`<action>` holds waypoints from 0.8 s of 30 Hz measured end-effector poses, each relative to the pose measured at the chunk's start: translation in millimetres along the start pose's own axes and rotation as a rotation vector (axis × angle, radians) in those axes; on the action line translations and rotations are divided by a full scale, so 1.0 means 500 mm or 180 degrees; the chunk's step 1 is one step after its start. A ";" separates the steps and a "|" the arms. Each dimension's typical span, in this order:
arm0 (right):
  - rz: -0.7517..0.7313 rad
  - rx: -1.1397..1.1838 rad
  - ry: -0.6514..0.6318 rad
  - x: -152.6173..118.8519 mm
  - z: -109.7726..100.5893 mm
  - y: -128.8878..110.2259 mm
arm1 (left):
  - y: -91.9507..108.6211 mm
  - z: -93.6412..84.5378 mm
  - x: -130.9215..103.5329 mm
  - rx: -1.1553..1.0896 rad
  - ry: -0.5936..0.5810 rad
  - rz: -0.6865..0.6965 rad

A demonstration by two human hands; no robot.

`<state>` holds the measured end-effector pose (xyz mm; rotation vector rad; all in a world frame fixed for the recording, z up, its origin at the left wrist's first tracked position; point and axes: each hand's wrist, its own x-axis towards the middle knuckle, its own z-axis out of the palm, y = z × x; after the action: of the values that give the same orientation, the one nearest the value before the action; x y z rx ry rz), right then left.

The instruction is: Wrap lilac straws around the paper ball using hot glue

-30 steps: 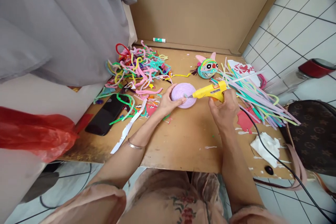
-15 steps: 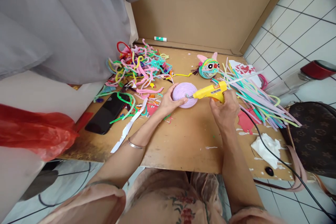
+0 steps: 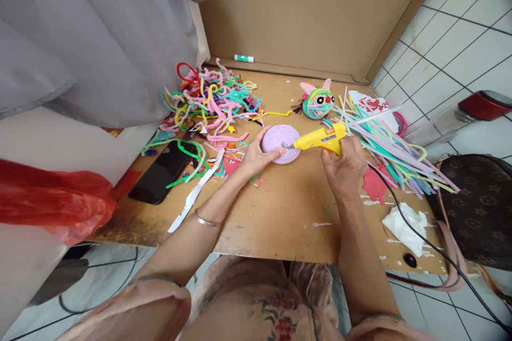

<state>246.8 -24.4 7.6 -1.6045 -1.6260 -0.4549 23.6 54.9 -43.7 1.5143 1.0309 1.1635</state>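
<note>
My left hand (image 3: 259, 153) grips a round lilac coil (image 3: 277, 138) by its left edge, the thumb across its lower face. The coil looks wound from pipe cleaners or cord. In my right hand (image 3: 347, 164) is a yellow hot glue gun (image 3: 320, 139) with a clear glue stick (image 3: 372, 116) out of its back end. The metal nozzle points left and sits at the coil's middle; whether it touches cannot be told. Beyond them stands a ball-shaped figure (image 3: 317, 105) with pink ears, round eyes and a red nose.
A tangled heap of pipe cleaners (image 3: 216, 96) lies at left, near a black phone (image 3: 163, 171) and a white paper strip (image 3: 197, 192). Straight pipe cleaners (image 3: 404, 149) spread at right. The gun's black cable (image 3: 416, 234) runs past a tissue (image 3: 406, 228) and a brown bag (image 3: 476, 208).
Almost nothing differs. Both hands hold the coil and the glue gun in nearly the same place, and the whole view has shifted very slightly.
</note>
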 end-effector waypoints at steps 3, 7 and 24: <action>0.0131 0.0103 -0.0117 0.006 -0.001 0.002 | 0.009 0.000 -0.001 0.0044 0.0009 -0.0011; 0.0481 0.0279 -0.0343 0.016 0.002 0.006 | 0.022 0.002 -0.004 0.0116 0.0027 -0.0070; 0.2018 -0.0930 -0.1212 0.003 0.028 0.065 | 0.060 -0.007 -0.011 0.0276 -0.0148 -0.0285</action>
<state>273.7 -8.8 -8.9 -2.4206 -1.2330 -0.0483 21.5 43.9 -15.3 1.5393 1.1185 1.0284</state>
